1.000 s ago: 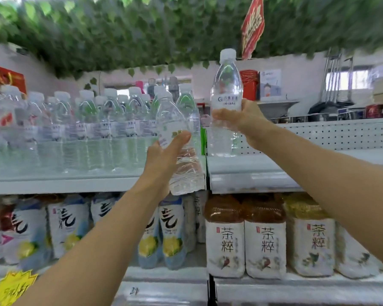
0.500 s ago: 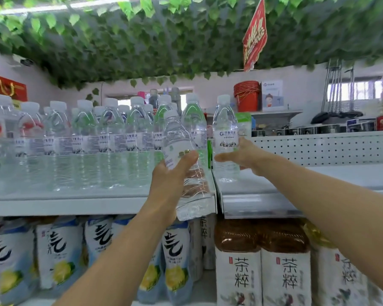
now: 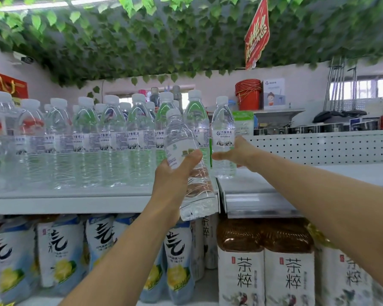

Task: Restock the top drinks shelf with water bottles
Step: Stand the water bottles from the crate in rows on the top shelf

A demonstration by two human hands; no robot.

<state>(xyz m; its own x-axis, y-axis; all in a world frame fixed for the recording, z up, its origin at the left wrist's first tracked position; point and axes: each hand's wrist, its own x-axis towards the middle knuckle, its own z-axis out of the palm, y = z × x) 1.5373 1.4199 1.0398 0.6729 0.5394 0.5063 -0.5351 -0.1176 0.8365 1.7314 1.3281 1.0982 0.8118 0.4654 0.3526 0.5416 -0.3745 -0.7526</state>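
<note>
At the centre of the frame the left hand (image 3: pixel 175 173) grips a water bottle (image 3: pixel 187 164) around its middle, thumb across the label, holding it tilted in front of the top shelf (image 3: pixel 71 203) edge, its base hanging just below that edge. Right of centre the right hand (image 3: pixel 239 152) is at a second bottle (image 3: pixel 223 135) that stands upright on the right shelf section (image 3: pixel 257 195); the thumb reaches in front of the bottle and the fingers lie behind it, so whether they clasp it or merely touch it cannot be told. Across the left half of the frame rows of bottles (image 3: pixel 86 142) fill the top shelf up to the held one. Below, at lower left, stand lemon drinks (image 3: pixel 177 261); at lower right, tea bottles (image 3: pixel 241 266). Green vines (image 3: pixel 164 36) cover the top of the frame, a red sign (image 3: pixel 257 34) hanging among them, and a red bucket (image 3: pixel 248 93) sits at upper right
</note>
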